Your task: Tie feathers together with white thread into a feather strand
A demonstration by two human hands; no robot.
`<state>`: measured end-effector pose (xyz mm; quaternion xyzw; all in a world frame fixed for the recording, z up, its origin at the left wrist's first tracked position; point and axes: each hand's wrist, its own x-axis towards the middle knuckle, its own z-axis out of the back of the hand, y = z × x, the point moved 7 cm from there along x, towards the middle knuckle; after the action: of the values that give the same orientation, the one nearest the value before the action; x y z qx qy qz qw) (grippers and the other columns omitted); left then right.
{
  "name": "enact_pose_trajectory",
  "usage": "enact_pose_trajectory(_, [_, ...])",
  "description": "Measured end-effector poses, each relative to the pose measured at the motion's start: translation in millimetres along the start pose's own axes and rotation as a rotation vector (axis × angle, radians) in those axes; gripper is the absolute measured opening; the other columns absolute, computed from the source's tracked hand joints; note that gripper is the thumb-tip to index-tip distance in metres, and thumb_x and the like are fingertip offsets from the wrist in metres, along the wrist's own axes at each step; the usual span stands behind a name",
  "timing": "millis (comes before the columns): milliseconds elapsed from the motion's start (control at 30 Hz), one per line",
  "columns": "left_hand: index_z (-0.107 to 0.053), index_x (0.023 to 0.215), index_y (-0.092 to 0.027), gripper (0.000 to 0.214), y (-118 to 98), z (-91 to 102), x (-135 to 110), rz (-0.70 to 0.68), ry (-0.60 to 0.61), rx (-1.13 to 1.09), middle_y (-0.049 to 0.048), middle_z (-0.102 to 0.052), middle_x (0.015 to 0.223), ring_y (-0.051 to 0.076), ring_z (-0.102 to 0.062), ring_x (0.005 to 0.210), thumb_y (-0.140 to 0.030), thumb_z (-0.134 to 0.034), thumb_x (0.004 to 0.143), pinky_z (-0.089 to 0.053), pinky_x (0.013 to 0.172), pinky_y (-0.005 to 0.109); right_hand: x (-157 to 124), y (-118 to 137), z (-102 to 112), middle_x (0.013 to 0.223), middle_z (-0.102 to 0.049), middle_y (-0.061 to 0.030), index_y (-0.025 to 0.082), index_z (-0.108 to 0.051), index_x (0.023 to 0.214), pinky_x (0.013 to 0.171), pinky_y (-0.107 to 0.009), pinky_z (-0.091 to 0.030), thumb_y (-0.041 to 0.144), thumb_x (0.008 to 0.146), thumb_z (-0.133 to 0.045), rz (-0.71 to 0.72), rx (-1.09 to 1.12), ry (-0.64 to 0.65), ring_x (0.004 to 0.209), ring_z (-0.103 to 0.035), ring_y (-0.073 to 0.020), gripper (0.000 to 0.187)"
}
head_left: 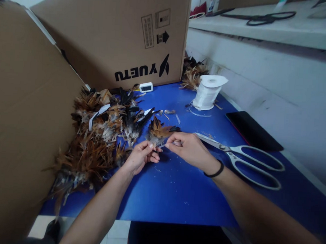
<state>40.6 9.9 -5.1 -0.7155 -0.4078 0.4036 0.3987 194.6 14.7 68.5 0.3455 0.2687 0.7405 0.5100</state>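
Between thumb and fingers, my left hand (144, 155) pinches the base of a small feather bunch (159, 131), brown and black at the tips and grey near the base. My right hand (189, 148) is closed on a thin white ribbon (163, 145) that runs across to the bunch's base. Both hands are close together above the blue table (176, 194). Large silver scissors (232, 150) lie just right of my right hand, their blade tips partly behind it. Farther back stands a white spool of ribbon (209, 92).
A heap of brown and black feathers (94, 144) covers the table's left side, against cardboard boxes (102, 36). A small white digital display (146, 87) sits at the back. On the right lies a dark phone (254, 129). Black scissors (264, 19) rest on the ledge above.
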Motion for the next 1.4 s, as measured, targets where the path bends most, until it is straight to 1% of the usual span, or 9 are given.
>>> enact_pose_trajectory(233, [-0.059,0.075,-0.011,0.026,0,2.1,2,-0.018,-0.009,0.018,0.0058,-0.066,0.077,0.009,-0.062,0.058,-0.035,-0.068,0.074,-0.053,0.055,0.020,0,1,0,0.058,-0.055,0.0041,0.018,-0.064,0.069,0.055,-0.022,-0.033,0.021,0.074,-0.058,0.022,-0.006,-0.017,0.051,-0.044,-0.0076,0.009])
enact_pose_trajectory(533, [-0.061,0.072,-0.011,0.028,-8,2.9,-1,-0.103,-0.040,0.167,0.0006,-0.059,0.055,0.008,-0.054,0.047,-0.038,-0.066,0.075,-0.046,0.052,0.020,0,3,-1,0.065,-0.060,0.0014,0.019,-0.063,0.071,0.057,-0.023,-0.034,0.023,0.077,-0.057,0.044,-0.072,0.004,0.056,-0.049,-0.0101,0.010])
enact_pose_trajectory(700, [-0.060,0.070,-0.012,0.030,-16,7.1,-1,-0.208,-0.116,0.360,0.0007,-0.059,0.053,0.010,-0.054,0.046,-0.041,-0.062,0.078,-0.045,0.052,0.023,-7,14,-7,0.080,-0.063,-0.0029,0.018,-0.065,0.080,0.064,-0.026,-0.038,0.020,0.084,-0.052,0.184,-0.281,0.051,0.068,-0.055,-0.0133,0.014])
enact_pose_trajectory(833, [-0.060,0.069,-0.014,0.029,-22,8.5,-2,-0.273,-0.146,0.560,0.0009,-0.060,0.054,0.012,-0.056,0.048,-0.040,-0.055,0.082,-0.045,0.053,0.024,-16,34,-12,0.082,-0.062,-0.0059,0.016,-0.063,0.080,0.067,-0.028,-0.038,0.016,0.087,-0.048,0.318,-0.492,0.049,0.076,-0.056,-0.0166,0.017])
enact_pose_trajectory(1000, [-0.060,0.063,-0.016,0.030,-35,-5.3,-13,-0.448,-0.124,0.927,0.0021,-0.059,0.058,0.012,-0.055,0.053,-0.031,-0.049,0.086,-0.042,0.058,0.024,-22,65,-13,0.081,-0.059,-0.0072,0.015,-0.062,0.078,0.060,-0.028,-0.035,0.012,0.088,-0.045,0.518,-0.696,0.040,0.076,-0.050,-0.0174,0.020])
enact_pose_trajectory(1100, [-0.059,0.061,-0.017,0.030,-37,-17.8,-19,-0.534,-0.047,1.039,0.0029,-0.058,0.058,0.013,-0.054,0.055,-0.023,-0.046,0.087,-0.040,0.060,0.025,-15,77,-14,0.082,-0.060,-0.0079,0.014,-0.063,0.078,0.057,-0.028,-0.032,0.010,0.087,-0.046,0.567,-0.733,0.129,0.076,-0.049,-0.0170,0.020])
enact_pose_trajectory(1233, [-0.061,0.063,-0.017,0.028,-35,-28.9,-23,-0.572,0.072,1.013,0.0042,-0.058,0.061,0.014,-0.052,0.057,-0.022,-0.047,0.087,-0.040,0.061,0.026,13,77,-15,0.082,-0.063,-0.0066,0.015,-0.066,0.077,0.057,-0.026,-0.032,0.012,0.083,-0.054,0.536,-0.661,0.307,0.075,-0.052,-0.0160,0.013])
enact_pose_trajectory(1300, [-0.062,0.061,-0.018,0.029,-37,-32.6,-26,-0.575,0.116,0.990,0.0048,-0.058,0.062,0.015,-0.053,0.061,-0.024,-0.049,0.086,-0.040,0.064,0.027,31,66,-17,0.080,-0.064,-0.0046,0.016,-0.067,0.072,0.058,-0.025,-0.033,0.012,0.080,-0.057,0.461,-0.512,0.404,0.072,-0.054,-0.0145,0.013])
enact_pose_trajectory(1400, [-0.064,0.060,-0.018,0.031,-40,-32.5,-26,-0.513,0.152,0.875,0.0049,-0.060,0.061,0.016,-0.055,0.063,-0.029,-0.051,0.086,-0.042,0.068,0.027,50,41,-28,0.072,-0.065,-0.0012,0.016,-0.068,0.071,0.063,-0.024,-0.038,0.012,0.072,-0.063,0.338,-0.161,0.609,0.066,-0.055,-0.0118,0.006])
